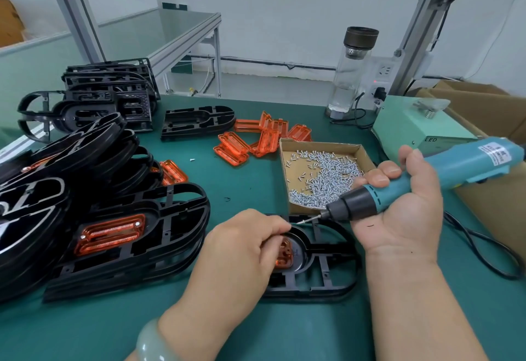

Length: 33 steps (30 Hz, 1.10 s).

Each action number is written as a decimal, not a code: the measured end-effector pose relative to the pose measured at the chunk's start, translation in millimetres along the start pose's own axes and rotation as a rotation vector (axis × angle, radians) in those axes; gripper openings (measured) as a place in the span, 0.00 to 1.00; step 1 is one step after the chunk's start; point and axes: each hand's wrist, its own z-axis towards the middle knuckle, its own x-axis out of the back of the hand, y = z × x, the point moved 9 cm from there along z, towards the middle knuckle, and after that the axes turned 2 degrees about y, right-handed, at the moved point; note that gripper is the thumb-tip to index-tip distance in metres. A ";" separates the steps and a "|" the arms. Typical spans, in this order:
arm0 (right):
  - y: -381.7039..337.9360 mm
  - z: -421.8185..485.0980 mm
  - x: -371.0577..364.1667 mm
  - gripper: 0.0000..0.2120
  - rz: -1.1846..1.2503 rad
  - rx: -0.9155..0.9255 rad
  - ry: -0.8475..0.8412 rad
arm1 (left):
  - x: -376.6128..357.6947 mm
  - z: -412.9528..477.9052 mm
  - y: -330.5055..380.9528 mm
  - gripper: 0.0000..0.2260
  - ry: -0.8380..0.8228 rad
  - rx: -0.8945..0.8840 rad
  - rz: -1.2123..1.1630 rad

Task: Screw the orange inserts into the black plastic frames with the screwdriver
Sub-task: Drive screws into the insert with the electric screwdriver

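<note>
Orange insert, judged light and rigid, is pinched edgewise by left grip; screwdriver is clasped by right grip.

Single view, head-worn, wide-angle; faces forward and down across green bench top; left hand and right hand close beneath lens, lower centre; white back wall far off at top; edges bowed.
</note>
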 end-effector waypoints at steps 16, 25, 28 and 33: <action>2.9 -7.2 -14.6 0.02 -0.230 0.089 -0.152 | -24.5 4.4 -19.1 0.10 -0.339 0.078 0.488; 6.0 -16.8 -27.9 0.05 -0.356 0.145 -0.249 | -25.8 1.9 -23.6 0.09 -0.343 0.084 0.481; 7.8 -20.5 -31.5 0.06 -0.381 0.156 -0.267 | -26.1 2.6 -24.2 0.09 -0.327 0.078 0.479; 7.1 -27.4 -37.9 0.06 -0.446 0.214 -0.313 | -25.6 2.5 -24.0 0.08 -0.300 0.068 0.427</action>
